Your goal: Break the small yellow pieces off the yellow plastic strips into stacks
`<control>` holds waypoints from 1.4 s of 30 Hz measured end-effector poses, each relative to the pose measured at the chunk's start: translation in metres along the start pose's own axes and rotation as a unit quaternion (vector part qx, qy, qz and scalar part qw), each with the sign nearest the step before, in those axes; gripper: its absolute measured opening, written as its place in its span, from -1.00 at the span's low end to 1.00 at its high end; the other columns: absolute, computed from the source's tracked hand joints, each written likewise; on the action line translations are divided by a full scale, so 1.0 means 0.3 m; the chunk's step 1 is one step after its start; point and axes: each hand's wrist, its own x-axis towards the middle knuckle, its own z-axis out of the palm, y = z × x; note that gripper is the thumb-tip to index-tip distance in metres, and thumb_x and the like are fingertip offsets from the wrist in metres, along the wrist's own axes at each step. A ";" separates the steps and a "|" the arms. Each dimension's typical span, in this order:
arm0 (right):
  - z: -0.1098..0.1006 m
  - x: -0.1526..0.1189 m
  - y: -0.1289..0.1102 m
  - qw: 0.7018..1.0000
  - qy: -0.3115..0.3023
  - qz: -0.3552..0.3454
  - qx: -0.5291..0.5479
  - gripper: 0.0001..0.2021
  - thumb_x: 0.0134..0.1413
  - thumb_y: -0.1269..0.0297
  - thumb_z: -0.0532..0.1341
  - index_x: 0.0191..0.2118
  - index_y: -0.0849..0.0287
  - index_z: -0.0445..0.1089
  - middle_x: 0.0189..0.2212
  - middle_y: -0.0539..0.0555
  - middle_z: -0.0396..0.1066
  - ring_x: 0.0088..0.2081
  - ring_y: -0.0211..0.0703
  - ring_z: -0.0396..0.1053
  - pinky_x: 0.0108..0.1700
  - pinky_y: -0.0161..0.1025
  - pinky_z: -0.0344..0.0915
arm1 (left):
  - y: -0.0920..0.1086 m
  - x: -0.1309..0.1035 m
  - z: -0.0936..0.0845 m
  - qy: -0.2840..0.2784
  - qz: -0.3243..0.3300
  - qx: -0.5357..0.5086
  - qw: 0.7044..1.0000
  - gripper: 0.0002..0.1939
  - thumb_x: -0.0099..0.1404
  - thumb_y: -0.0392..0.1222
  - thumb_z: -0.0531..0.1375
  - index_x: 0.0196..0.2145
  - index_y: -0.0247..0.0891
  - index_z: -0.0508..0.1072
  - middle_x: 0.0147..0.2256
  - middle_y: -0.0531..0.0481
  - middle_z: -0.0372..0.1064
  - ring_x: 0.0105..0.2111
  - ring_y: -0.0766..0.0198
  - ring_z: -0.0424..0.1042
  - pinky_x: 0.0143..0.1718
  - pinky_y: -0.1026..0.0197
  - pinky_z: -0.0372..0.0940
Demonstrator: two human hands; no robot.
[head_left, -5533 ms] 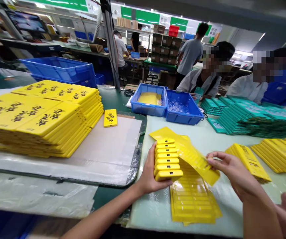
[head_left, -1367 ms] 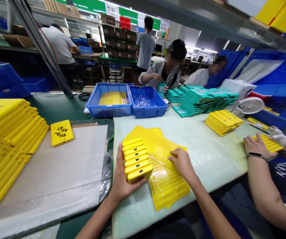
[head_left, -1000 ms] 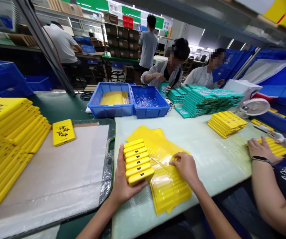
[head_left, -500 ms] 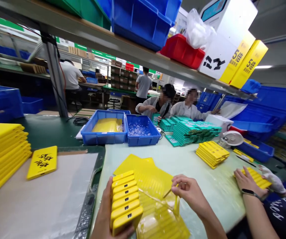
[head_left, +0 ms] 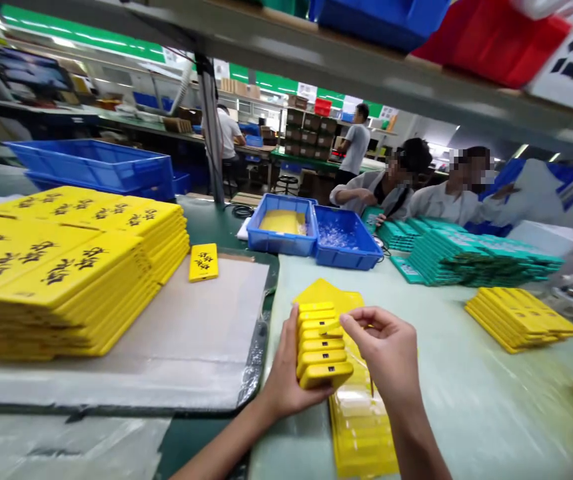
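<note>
My right hand (head_left: 389, 353) has moved from over the yellow sheets (head_left: 366, 437) to the stack of yellow cases (head_left: 322, 357), finger and thumb pinching a small yellow strip (head_left: 330, 327) at the cases' ends. My left hand (head_left: 284, 380) grasps that stack, just left of those fingertips. A lone yellow case (head_left: 203, 263) lies beyond, to their left.

The yellow slab-shaped cases (head_left: 324, 372) look to me like smooth, satiny plastic; the thin yellow film sheets (head_left: 361, 437) gleam glossily; the open blue rectangular bin (head_left: 349, 259) seems smooth plastic too.
</note>
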 end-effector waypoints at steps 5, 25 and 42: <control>0.036 -0.012 -0.001 1.000 0.000 -0.010 -0.015 -0.69 -0.11 0.06 0.51 -0.36 0.20 0.58 -0.44 0.14 0.58 -0.49 -0.13 0.46 -0.49 -0.27 0.38 | 0.015 -0.003 0.002 -0.002 0.008 -0.029 1.000 0.50 -0.02 0.18 0.53 0.52 0.08 -0.46 0.47 -0.30 -0.14 0.43 -0.44 0.03 0.39 -0.56 -0.03; 0.064 0.019 -0.012 0.987 -0.048 -0.038 -0.146 -0.77 -0.06 0.10 0.38 -0.42 0.17 0.56 -0.46 0.09 0.57 -0.50 -0.13 0.42 -0.40 -0.21 0.35 | 0.027 0.010 0.001 -0.008 0.020 -0.054 0.998 0.49 -0.01 0.25 0.52 0.52 0.15 -0.44 0.35 -0.22 -0.06 0.34 -0.35 0.11 0.36 -0.46 0.08; -0.191 0.145 -0.045 0.995 -0.032 -0.081 -0.040 -0.82 -0.17 0.14 0.51 -0.43 0.12 0.67 -0.07 0.22 0.66 0.00 0.09 0.60 0.05 -0.08 0.51 | 0.029 0.016 -0.008 -0.010 0.043 -0.019 0.999 0.43 0.04 0.26 0.49 0.52 0.10 -0.43 0.38 -0.23 -0.04 0.37 -0.35 0.10 0.36 -0.48 0.08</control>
